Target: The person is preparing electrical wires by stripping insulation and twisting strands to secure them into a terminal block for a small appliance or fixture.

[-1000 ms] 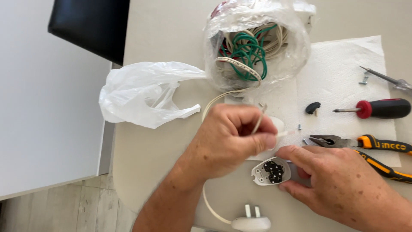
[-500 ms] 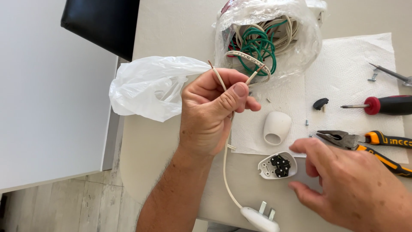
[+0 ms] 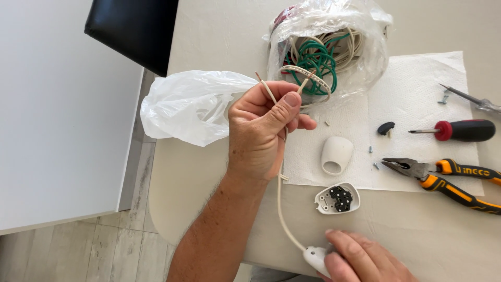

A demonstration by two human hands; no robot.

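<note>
My left hand point(image 3: 263, 128) is raised over the table, fingers closed on a thin cream cable point(image 3: 280, 201) whose two split ends stick up past my thumb. The cable hangs down to a white plug point(image 3: 314, 257) at the table's front edge. My right hand point(image 3: 362, 258) rests on that plug, fingers curled around it. An opened white plug base point(image 3: 337, 198) with dark contacts lies between the hands, and its white cover point(image 3: 336, 155) sits just behind it on a paper towel point(image 3: 417, 104).
A clear bag of green and cream wire coils point(image 3: 321, 44) stands at the back. An empty white plastic bag point(image 3: 190, 104) lies left. A red-handled screwdriver point(image 3: 462, 130), orange-and-black pliers point(image 3: 443, 175), small screws and a black clip point(image 3: 386, 127) lie right. A black chair point(image 3: 133, 28) stands beyond.
My left hand lifted the cable's split ends up from the table. My right hand left the opened plug base and moved down to the white plug at the front edge.
</note>
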